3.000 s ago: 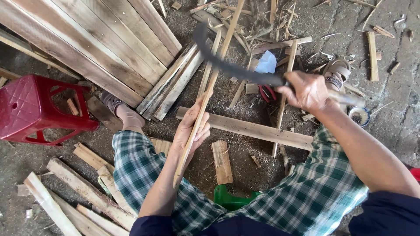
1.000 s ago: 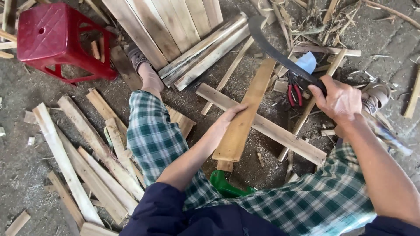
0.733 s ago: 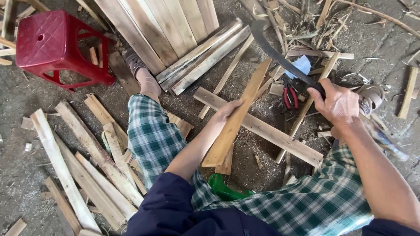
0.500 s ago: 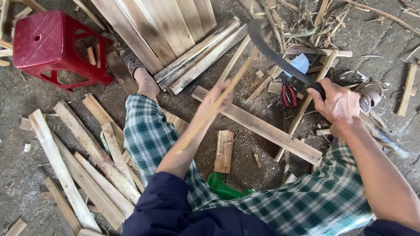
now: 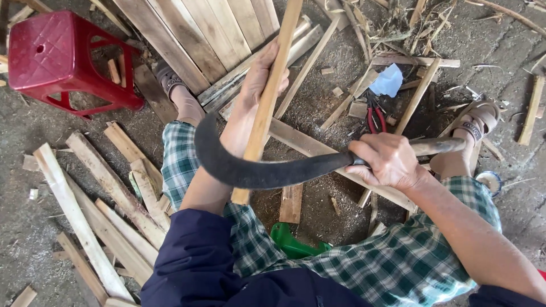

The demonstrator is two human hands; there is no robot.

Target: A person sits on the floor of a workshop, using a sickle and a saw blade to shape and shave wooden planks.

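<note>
- Wooden slat (image 5: 267,108) held upright between the knees, gripped high by left hand (image 5: 259,74).
- Curved dark blade (image 5: 256,167) crossing the slat's lower part, handle clenched in right hand (image 5: 387,162).
- Red stool (image 5: 57,57) and loose planks (image 5: 102,199) off to the left.

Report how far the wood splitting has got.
Done: split strips lie piled on the ground by the person's left leg. In hand: the left hand holds a wooden slat upright, and the right hand lays the curved blade against it. Left: wide boards beyond still look whole.
</note>
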